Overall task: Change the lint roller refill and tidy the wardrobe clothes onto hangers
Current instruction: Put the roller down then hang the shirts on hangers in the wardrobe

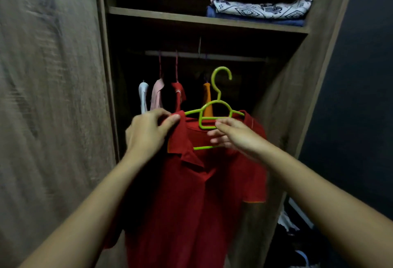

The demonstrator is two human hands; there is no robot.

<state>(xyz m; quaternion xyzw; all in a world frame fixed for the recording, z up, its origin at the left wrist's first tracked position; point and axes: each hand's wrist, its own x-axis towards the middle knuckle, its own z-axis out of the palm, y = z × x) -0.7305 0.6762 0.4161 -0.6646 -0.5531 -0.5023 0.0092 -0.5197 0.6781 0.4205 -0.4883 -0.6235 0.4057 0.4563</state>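
Two hands (148, 133) (234, 135) grip red shirt (191, 193), green hanger (215, 103) between them.

Red polo shirt (191, 193) on green hanger (214, 106), both hands gripping

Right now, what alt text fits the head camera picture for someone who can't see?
Two hands fit a red polo shirt onto a lime-green plastic hanger: the left hand pinches its shoulder, the right hand holds the hanger. Behind, garments hang from a wardrobe rail below a wooden shelf of folded cloths.
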